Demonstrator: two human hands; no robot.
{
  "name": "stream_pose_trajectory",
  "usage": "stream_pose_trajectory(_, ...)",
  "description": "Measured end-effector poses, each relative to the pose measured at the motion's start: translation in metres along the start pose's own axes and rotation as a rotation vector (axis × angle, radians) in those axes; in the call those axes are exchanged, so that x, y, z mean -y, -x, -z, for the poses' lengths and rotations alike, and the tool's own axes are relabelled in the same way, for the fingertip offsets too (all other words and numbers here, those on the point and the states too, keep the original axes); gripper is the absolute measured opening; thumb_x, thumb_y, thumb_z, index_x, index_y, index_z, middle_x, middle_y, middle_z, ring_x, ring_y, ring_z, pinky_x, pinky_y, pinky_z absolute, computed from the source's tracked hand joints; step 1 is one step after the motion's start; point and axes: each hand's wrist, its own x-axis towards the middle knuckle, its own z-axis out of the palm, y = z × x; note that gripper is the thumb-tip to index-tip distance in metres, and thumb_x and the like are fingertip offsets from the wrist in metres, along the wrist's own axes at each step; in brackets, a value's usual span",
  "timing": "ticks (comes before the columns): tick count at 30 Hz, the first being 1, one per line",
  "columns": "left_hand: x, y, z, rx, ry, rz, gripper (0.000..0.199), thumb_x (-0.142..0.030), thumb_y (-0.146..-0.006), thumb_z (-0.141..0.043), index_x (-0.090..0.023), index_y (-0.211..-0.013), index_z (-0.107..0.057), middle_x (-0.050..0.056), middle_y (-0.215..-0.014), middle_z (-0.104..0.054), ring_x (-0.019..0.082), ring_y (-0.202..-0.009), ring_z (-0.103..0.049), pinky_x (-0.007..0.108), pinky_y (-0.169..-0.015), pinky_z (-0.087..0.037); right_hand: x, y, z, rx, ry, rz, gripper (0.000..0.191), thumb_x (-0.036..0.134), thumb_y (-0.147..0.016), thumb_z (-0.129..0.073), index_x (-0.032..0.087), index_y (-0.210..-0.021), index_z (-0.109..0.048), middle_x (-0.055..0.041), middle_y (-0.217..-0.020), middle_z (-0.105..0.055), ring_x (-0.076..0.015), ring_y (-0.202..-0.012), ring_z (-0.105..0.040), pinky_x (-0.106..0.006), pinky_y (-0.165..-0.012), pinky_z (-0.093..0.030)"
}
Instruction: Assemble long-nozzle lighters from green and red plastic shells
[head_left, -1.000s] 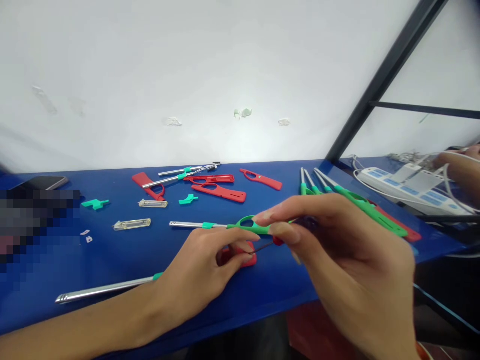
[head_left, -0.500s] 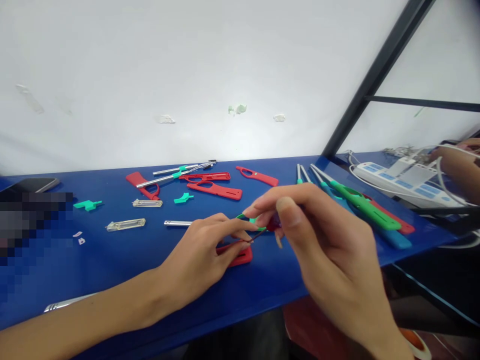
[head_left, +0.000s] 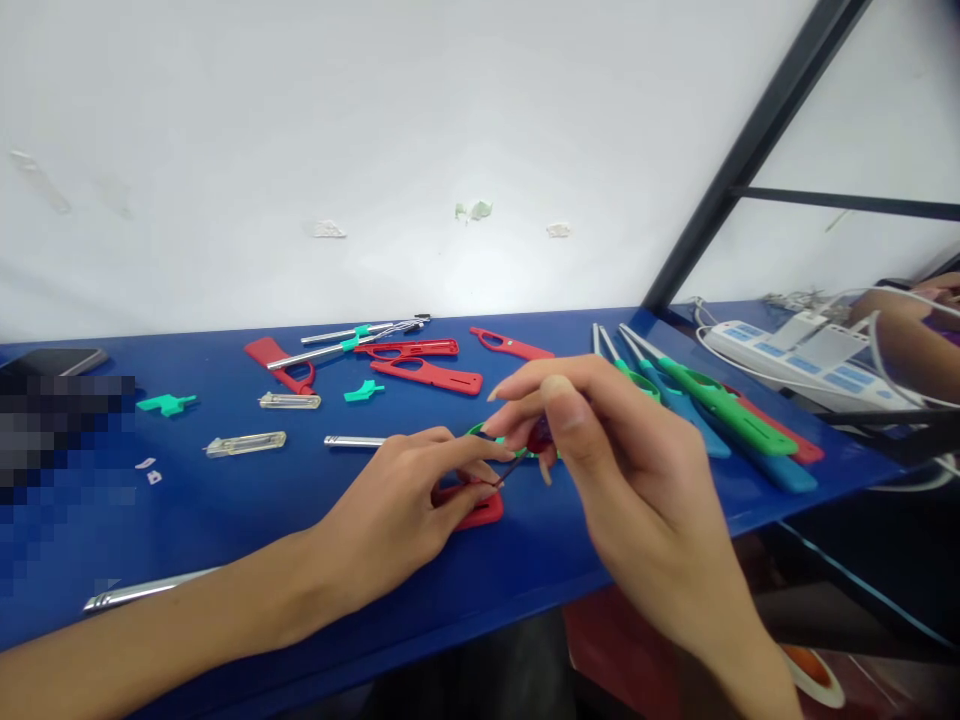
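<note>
My left hand (head_left: pixel 401 495) rests on the blue table, its fingers closed on a red lighter casing (head_left: pixel 484 508) that lies flat. Most of that casing is hidden under the fingers. My right hand (head_left: pixel 637 480) pinches a small screwdriver (head_left: pixel 538 438) with a dark red handle. Its thin shaft slants down to the left fingertips, where the tip's contact is hidden. Behind the fingers, part of a green ring (head_left: pixel 475 430) shows. A silver tube (head_left: pixel 352 441) sticks out from behind my left hand.
Red casing halves (head_left: pixel 427 376), silver lighter tubes (head_left: pixel 315 355), green triggers (head_left: pixel 364 391) and clear fuel tanks (head_left: pixel 246 444) lie around the table (head_left: pixel 285 510). Assembled lighters (head_left: pixel 727 405) are grouped at right, near a power strip (head_left: pixel 806 360). Another person's arm (head_left: pixel 904 320) shows far right.
My right hand has shifted slightly left and turned a little with the screwdriver. My left hand keeps its hold on the red casing. The whole view has moved slightly.
</note>
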Motion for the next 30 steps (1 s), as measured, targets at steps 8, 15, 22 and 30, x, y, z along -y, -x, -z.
stream_pose_trajectory(8,0.0017,0.0013,-0.0007,0.039,0.006,-0.006,0.020,-0.017,-0.105,-0.070,-0.029,-0.111,-0.084,-0.002,-0.106,-0.087,0.018,-0.091,-0.080,0.028,-0.084,-0.061,-0.0016,-0.0020,0.0003,0.005,-0.005,0.005,0.024,0.040,-0.121,-0.056,0.030,-0.117,-0.077,0.0071,-0.100,-0.082,-0.0071,-0.087,-0.076,-0.018,-0.075,-0.057)
stream_pose_trajectory(15,-0.0036,-0.0002,0.0013,0.072,0.002,-0.018,0.024,-0.022,-0.107,-0.060,-0.025,-0.116,-0.083,0.002,-0.103,-0.085,0.022,-0.097,-0.078,0.033,-0.086,-0.060,0.0000,-0.0019,-0.0015,0.058,-0.041,-0.007,0.026,0.039,-0.121,-0.056,0.030,-0.129,-0.078,0.0047,-0.110,-0.083,-0.0105,-0.094,-0.076,-0.022,-0.083,-0.058)
stream_pose_trajectory(22,-0.0061,0.0025,0.0029,0.090,0.016,-0.029,0.026,-0.025,-0.111,-0.056,-0.022,-0.115,-0.081,0.001,-0.095,-0.082,0.020,-0.088,-0.074,0.032,-0.081,-0.057,0.0000,-0.0041,-0.0023,0.031,0.015,0.047,0.019,0.025,-0.116,-0.064,0.029,-0.123,-0.081,0.0070,-0.111,-0.084,-0.0093,-0.094,-0.075,-0.021,-0.086,-0.059)
stream_pose_trajectory(30,0.0026,-0.0029,0.0003,0.083,0.047,-0.103,0.024,-0.020,-0.112,-0.057,-0.022,-0.108,-0.080,0.001,-0.106,-0.084,0.018,-0.099,-0.078,0.028,-0.090,-0.058,0.0016,-0.0016,-0.0003,0.048,-0.013,0.056,0.027,0.022,-0.116,-0.063,0.032,-0.133,-0.082,0.0056,-0.129,-0.087,-0.0144,-0.119,-0.080,-0.025,-0.099,-0.064)
